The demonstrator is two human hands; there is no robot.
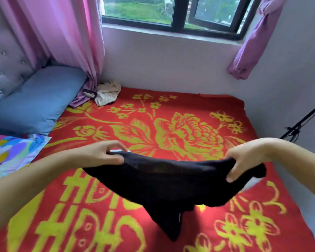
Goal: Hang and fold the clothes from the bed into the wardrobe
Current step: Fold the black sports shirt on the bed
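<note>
Two hands hold one black garment (pixel 158 182) stretched between them above the bed. The left hand (pixel 105 155) pinches the garment's left edge, thumb on top and fingers curled under the cloth; a small white strip shows just beyond its fingertips, and what it is cannot be told. The right hand (pixel 244 160) grips the right edge, its fingers wrapped over a bunched fold of the fabric. Both forearms are bare and reach in from the lower corners of the view.

The garment sags in the middle, and a narrower part hangs down from its lower edge toward the blanket (pixel 171 128), clear of it as far as can be seen. The blanket is red with yellow flowers and lettering and covers the bed beneath the hands.

At the far left corner of the bed lies a crumpled beige cloth (pixel 107 93), just beside the foot of a pink curtain (pixel 62 33). A blue pillow (pixel 35 102) leans against a tufted headboard (pixel 4 60) on the left, and a many-coloured cloth (pixel 9 151) lies near it at the left edge. A window (pixel 171 11) sits above the far wall, with a second curtain (pixel 253 42) tied up on its right. A dark stand (pixel 302 122) leans at the right edge.
</note>
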